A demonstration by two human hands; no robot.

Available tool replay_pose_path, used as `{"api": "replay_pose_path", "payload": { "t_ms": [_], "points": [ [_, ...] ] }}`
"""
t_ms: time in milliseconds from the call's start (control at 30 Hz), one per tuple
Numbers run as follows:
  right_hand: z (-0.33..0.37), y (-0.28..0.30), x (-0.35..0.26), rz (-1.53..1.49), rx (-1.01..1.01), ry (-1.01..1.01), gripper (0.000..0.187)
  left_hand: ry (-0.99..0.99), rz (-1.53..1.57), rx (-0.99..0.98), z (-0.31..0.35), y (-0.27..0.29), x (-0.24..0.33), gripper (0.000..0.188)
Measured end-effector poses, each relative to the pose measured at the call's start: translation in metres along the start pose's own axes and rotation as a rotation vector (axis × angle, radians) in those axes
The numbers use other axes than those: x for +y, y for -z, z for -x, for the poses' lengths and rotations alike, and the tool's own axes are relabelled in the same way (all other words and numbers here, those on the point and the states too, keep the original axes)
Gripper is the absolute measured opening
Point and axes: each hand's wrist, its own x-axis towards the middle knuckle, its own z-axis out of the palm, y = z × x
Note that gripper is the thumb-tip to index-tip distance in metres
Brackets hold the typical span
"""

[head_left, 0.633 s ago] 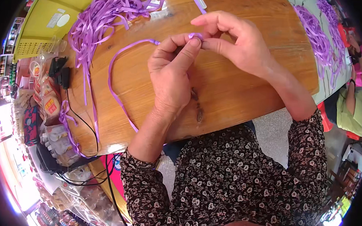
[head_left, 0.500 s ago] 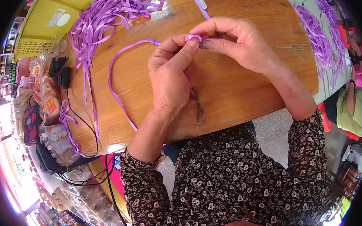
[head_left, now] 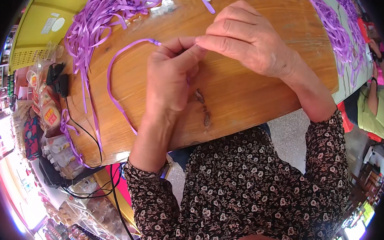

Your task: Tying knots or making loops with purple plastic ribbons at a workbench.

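Big round wooden worktop (head_left: pixel 244 92) fills the view, warm brown with a dark knot near its front edge. Up at the far left sits a yellow basket (head_left: pixel 37 23), and spilling beside it a heap of purple ribbon strips (head_left: pixel 106 13); another purple spread (head_left: pixel 337 36) lies at the far right. Now the hands: the left hand (head_left: pixel 170 76) and right hand (head_left: pixel 247 36) meet fingertip to fingertip at the worktop's middle, both pinched shut on one end of a single purple ribbon (head_left: pixel 116 91). Its tail loops out to the left and trails down toward the near edge. By my reckoning the work on this strip is only starting: nothing shaped shows yet, and the heap waits untouched.
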Motion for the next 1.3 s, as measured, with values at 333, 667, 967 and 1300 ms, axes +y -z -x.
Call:
{"api": "replay_pose_path", "payload": {
  "t_ms": [333,667,967,1300],
  "points": [
    [0.007,-0.004,0.034,0.024,0.110,0.177,0.021,0.082,0.051,-0.181,-0.004,0.001,0.004,0.011],
    [-0.010,0.011,-0.001,-0.560,-0.006,-0.503,0.009,-0.143,-0.083,-0.013,0.004,-0.009,0.002,0.011],
    [-0.018,0.020,-0.017,-0.738,-0.040,-0.951,0.007,-0.216,0.093,-0.098,0.006,-0.013,0.001,0.012],
    [-0.006,0.004,-0.012,-1.136,0.052,-1.048,0.010,-0.199,0.229,-0.226,0.004,-0.013,-0.004,0.009]
  ]
}}
